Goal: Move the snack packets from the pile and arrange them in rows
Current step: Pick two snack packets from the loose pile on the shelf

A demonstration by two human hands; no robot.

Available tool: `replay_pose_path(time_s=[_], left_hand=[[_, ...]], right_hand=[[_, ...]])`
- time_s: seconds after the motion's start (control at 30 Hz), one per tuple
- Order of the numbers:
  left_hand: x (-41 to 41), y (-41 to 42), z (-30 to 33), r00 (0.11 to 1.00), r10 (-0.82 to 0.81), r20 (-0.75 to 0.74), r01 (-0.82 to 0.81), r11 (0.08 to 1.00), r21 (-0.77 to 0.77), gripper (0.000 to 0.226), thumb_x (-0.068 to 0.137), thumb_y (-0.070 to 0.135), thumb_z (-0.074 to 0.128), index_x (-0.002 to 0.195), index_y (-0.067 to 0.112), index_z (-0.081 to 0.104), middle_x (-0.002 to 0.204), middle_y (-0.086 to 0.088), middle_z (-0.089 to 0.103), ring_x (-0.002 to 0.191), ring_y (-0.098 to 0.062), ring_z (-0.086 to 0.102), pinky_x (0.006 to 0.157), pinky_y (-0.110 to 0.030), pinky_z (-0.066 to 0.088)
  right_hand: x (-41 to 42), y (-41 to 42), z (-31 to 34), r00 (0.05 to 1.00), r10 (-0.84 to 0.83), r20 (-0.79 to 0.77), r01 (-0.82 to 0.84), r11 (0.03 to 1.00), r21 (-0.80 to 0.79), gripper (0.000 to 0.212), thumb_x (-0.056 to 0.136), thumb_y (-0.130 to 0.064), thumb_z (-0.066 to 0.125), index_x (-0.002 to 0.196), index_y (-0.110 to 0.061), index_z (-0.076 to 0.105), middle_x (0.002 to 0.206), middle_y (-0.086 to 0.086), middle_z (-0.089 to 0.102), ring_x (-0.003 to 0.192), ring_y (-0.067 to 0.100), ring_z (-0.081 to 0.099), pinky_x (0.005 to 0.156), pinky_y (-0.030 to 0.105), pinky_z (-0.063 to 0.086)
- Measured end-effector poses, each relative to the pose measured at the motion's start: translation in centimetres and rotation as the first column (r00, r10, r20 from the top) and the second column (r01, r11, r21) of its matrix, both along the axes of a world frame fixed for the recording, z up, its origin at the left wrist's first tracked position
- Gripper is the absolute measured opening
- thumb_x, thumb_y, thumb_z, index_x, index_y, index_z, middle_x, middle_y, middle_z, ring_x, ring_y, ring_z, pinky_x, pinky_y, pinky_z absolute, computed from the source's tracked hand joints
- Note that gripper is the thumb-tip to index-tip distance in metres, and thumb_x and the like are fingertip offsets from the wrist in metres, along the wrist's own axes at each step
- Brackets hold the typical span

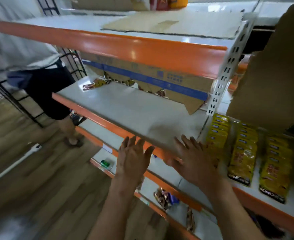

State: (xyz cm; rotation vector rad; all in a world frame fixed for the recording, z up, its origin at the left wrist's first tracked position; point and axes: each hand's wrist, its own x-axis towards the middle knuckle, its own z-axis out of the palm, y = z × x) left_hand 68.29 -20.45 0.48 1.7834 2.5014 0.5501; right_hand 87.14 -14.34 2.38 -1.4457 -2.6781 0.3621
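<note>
Yellow snack packets [243,153] in 3 overlapping rows

No text reads clearly: print on the yellow snack packets [243,153] and the blue-striped brown cardboard box [153,73] is blurred.

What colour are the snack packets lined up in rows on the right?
Yellow snack packets, seen in the head view.
</note>
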Motion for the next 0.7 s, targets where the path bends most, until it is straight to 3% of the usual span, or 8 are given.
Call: replay_pose_path(time_s=[0.03, 0.1, 0.17, 0.4, 0.7], left_hand=[[-1.5, -0.4, 0.0, 1.000, 0.015, 0.005, -0.015, 1.000, -0.009, 0.065, 0.089, 0.055, 0.037, 0.114, 0.007, 0.073, 0.113, -0.024, 0.070, 0.111, -0.038, 0.065, 0.101, -0.049, 0.050], [-4.7, -1.2, 0.0, 0.999, 0.049, -0.001, -0.049, 0.998, -0.036, 0.074, 0.088, 0.061, 0.030, 0.126, 0.010, 0.066, 0.128, -0.023, 0.063, 0.126, -0.039, 0.056, 0.109, -0.049, 0.041], [-7.6, -2.1, -0.1, 0.997, 0.078, -0.001, -0.078, 0.996, -0.039, 0.074, 0.089, 0.063, 0.031, 0.133, 0.013, 0.062, 0.136, -0.020, 0.059, 0.133, -0.037, 0.049, 0.112, -0.049, 0.036], [-15.2, -5.1, -0.1, 0.985, 0.173, -0.016, -0.173, 0.978, -0.117, 0.060, 0.097, 0.056, 0.046, 0.146, 0.021, 0.046, 0.152, -0.007, 0.045, 0.145, -0.028, 0.032, 0.117, -0.044, 0.027], [-21.0, -6.7, 0.1, 0.948, 0.316, 0.031, -0.310, 0.944, -0.110, 0.049, 0.097, 0.054, 0.046, 0.141, 0.034, 0.048, 0.140, 0.003, 0.052, 0.132, -0.021, 0.042, 0.108, -0.038, 0.037]], right_hand=[[-1.6, -0.3, -0.2, 1.000, 0.012, -0.022, -0.011, 1.000, 0.020, 0.071, 0.083, -0.058, 0.042, 0.138, -0.015, 0.056, 0.140, 0.017, 0.055, 0.124, 0.043, 0.054, 0.100, 0.057, 0.044], [-5.2, -1.3, -0.4, 0.999, 0.041, -0.023, -0.041, 0.999, 0.010, 0.070, 0.091, -0.056, 0.045, 0.152, -0.023, 0.034, 0.158, 0.010, 0.033, 0.144, 0.035, 0.032, 0.115, 0.050, 0.026], [-8.0, -1.7, -0.8, 0.998, 0.065, -0.020, -0.065, 0.998, -0.015, 0.074, 0.094, -0.056, 0.047, 0.156, -0.028, 0.017, 0.164, 0.004, 0.016, 0.150, 0.029, 0.013, 0.120, 0.045, 0.013], [-16.2, -2.8, -0.5, 0.980, 0.193, -0.042, -0.195, 0.979, -0.059, 0.076, 0.097, -0.054, 0.043, 0.158, -0.026, 0.008, 0.166, 0.002, 0.003, 0.152, 0.028, 0.002, 0.123, 0.045, 0.007], [-24.7, -1.2, -1.5, 0.946, 0.318, -0.060, -0.323, 0.940, -0.113, 0.077, 0.095, -0.054, 0.050, 0.157, -0.026, 0.013, 0.165, 0.005, 0.008, 0.152, 0.028, 0.007, 0.122, 0.043, 0.013]])
